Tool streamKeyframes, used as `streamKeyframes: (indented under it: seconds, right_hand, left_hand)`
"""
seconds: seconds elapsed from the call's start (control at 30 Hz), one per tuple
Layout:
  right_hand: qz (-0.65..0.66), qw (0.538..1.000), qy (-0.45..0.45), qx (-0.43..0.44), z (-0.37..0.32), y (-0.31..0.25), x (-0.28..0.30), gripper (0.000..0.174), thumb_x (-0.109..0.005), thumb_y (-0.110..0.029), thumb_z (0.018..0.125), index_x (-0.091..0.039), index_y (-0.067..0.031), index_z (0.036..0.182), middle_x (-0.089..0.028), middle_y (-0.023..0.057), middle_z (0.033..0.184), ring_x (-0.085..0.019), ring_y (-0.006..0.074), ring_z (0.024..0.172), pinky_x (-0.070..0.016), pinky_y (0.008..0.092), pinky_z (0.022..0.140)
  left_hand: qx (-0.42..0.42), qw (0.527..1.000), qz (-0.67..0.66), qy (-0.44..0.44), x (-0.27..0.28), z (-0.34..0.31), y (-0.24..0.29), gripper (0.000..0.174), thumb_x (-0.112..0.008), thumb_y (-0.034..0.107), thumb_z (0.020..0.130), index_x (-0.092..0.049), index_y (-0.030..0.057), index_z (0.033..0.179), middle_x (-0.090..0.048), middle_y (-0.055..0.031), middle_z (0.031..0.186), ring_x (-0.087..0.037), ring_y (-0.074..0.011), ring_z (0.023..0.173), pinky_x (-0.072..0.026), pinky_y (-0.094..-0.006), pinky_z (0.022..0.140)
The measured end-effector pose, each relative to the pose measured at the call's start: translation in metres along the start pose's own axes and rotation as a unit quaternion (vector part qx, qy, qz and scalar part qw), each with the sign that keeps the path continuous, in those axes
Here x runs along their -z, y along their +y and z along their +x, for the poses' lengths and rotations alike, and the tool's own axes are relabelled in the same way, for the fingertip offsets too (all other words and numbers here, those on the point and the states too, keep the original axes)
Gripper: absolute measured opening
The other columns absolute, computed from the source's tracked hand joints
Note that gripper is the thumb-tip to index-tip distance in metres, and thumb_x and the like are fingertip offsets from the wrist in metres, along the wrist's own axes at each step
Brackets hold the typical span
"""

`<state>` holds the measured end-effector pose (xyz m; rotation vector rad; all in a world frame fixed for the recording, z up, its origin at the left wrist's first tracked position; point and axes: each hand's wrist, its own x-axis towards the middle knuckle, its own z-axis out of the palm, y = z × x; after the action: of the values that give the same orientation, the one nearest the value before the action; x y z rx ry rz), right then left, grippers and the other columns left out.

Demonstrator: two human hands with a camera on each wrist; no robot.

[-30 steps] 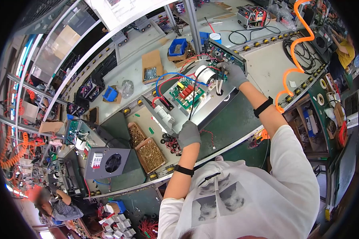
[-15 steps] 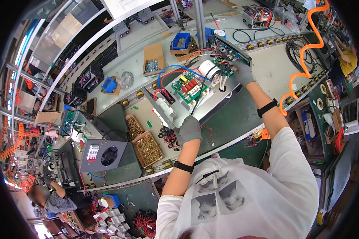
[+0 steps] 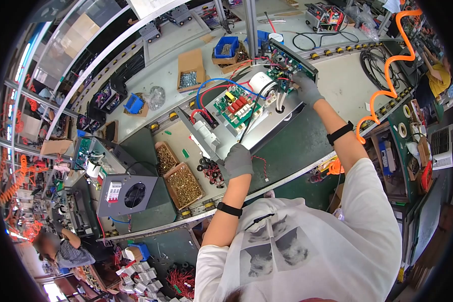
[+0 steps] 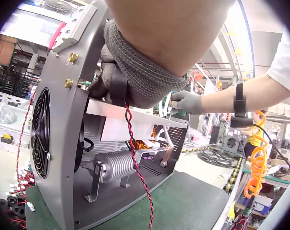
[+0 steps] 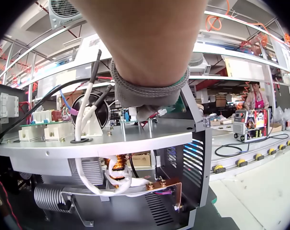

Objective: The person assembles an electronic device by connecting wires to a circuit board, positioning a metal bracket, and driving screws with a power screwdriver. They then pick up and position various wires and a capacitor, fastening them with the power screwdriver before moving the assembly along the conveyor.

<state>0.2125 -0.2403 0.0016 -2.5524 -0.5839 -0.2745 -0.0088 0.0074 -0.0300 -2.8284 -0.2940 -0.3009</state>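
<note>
An open metal machine chassis point(image 3: 267, 123) lies on the bench, carrying a green circuit board point(image 3: 239, 108), a white capacitor point(image 3: 260, 83) and thick white wires point(image 5: 80, 117). At its near left corner my gloved left hand point(image 3: 238, 161) grips a black ring point(image 4: 119, 86). A twisted red-and-black lead point(image 4: 134, 148) hangs from the ring. One black cable point(image 3: 246, 123) runs across the chassis to these fingertips. By the upright panel board point(image 3: 287, 60), my gloved right hand point(image 3: 307, 88) reaches in beside the white wires; its fingertips are hidden, so I cannot tell whether they hold anything.
Boxes of brass fittings point(image 3: 183, 185) and a heap of black rings with leads point(image 3: 211, 171) lie left of the chassis. Beyond stands another machine with a fan point(image 3: 128, 195). An orange coiled hose point(image 3: 387, 65) hangs at right. Another person point(image 3: 73, 251) works at lower left.
My right hand has drawn slightly right and toward me, away from the capacitor. My left hand keeps its grip at the near corner. The head view has shifted a little.
</note>
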Motion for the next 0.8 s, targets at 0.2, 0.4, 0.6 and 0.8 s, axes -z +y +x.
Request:
streamKeyframes:
  seconds: [0.2, 0.4, 0.6, 0.8]
  right_hand:
    - [-0.019, 0.997, 0.024, 0.071, 0.001, -0.005, 0.004, 0.019, -0.056, 0.001, 0.075, -0.061, -0.0070, 0.091, -0.059, 0.0129, 0.093, -0.057, 0.0331, 0.089, -0.0459, 0.0381, 0.079]
    - [0.021, 0.999, -0.015, 0.032, 0.006, 0.002, 0.011, 0.023, -0.054, 0.002, 0.073, -0.060, -0.0057, 0.094, -0.058, 0.0146, 0.097, -0.056, 0.0348, 0.088, -0.0466, 0.0397, 0.077]
    - [-0.068, 0.991, -0.059, 0.103, 0.009, -0.002, 0.015, 0.031, -0.060, 0.000, 0.068, -0.060, -0.0111, 0.097, -0.059, 0.0116, 0.095, -0.058, 0.0316, 0.090, -0.0471, 0.0375, 0.077]
    - [-0.181, 0.978, -0.099, -0.031, 0.009, -0.024, 0.019, 0.031, -0.064, -0.006, 0.070, -0.058, -0.0127, 0.099, -0.058, 0.0099, 0.100, -0.059, 0.0310, 0.092, -0.0482, 0.0398, 0.079]
  left_hand:
    - [0.006, 1.000, 0.011, 0.011, -0.007, -0.001, 0.003, 0.014, -0.051, 0.018, 0.080, -0.054, 0.0052, 0.076, -0.057, -0.0028, 0.063, -0.058, -0.0130, 0.050, -0.0471, -0.0284, 0.043]
    - [0.015, 0.998, -0.011, -0.057, 0.004, 0.001, 0.001, 0.011, -0.051, 0.015, 0.082, -0.055, 0.0047, 0.084, -0.060, -0.0038, 0.071, -0.065, -0.0160, 0.060, -0.0517, -0.0291, 0.051]
    - [0.018, 0.999, 0.001, -0.034, 0.002, -0.001, 0.003, 0.012, -0.052, 0.016, 0.081, -0.055, 0.0046, 0.083, -0.060, -0.0033, 0.070, -0.064, -0.0156, 0.059, -0.0517, -0.0290, 0.051]
    - [0.021, 0.999, 0.017, -0.029, 0.004, -0.001, 0.003, 0.010, -0.052, 0.015, 0.080, -0.055, 0.0055, 0.082, -0.059, -0.0029, 0.070, -0.063, -0.0151, 0.054, -0.0513, -0.0291, 0.050]
